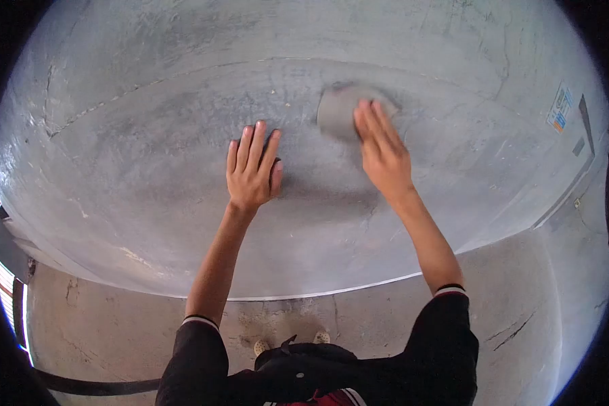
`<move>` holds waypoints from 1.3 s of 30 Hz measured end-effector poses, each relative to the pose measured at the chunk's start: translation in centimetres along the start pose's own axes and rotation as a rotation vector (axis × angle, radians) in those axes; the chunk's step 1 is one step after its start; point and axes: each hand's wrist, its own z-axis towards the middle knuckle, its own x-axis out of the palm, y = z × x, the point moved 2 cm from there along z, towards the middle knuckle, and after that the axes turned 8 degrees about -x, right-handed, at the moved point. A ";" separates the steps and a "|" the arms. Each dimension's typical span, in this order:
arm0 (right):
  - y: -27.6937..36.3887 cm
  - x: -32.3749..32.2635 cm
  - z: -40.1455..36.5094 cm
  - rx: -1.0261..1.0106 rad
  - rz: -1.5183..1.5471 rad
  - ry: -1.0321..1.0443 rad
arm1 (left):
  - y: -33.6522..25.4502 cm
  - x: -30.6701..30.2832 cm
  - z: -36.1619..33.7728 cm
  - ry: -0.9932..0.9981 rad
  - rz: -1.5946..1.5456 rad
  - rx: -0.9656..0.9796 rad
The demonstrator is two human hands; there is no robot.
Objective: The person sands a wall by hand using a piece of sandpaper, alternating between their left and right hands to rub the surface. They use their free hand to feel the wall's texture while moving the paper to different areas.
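Observation:
My left hand lies flat on a large scuffed grey surface, fingers stretched out and slightly spread, with nothing held in it. To its right, my right hand presses a flat grey cloth against the same surface. The cloth is blurred by motion, so its exact material is hard to tell. It reaches out past the fingertips, mostly to the left. Smudges and a darker patch mark the surface between and below the hands.
A white, blue and orange sticker is on the surface at the far right. A long crack runs above the hands. Below the pale lower edge is the cracked floor, and a black hose-like strip shows at lower left.

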 end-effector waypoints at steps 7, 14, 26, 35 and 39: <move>7.1 1.6 -6.9 0.149 0.208 0.143 | 0.2 -0.1 -0.1 0.022 -0.004 -0.006; 3.1 1.0 0.4 0.256 0.148 -0.016 | 0.1 -0.2 0.0 0.010 -0.012 -0.031; 4.2 0.7 1.0 0.375 0.187 -0.028 | 0.2 -0.5 0.0 0.005 -0.062 -0.033; 2.0 0.7 1.8 0.343 0.059 -0.078 | 0.5 -0.3 0.0 0.013 -0.088 -0.031; 6.9 1.3 -2.7 0.459 0.243 -0.067 | 0.6 -0.6 -0.1 0.037 -0.075 -0.014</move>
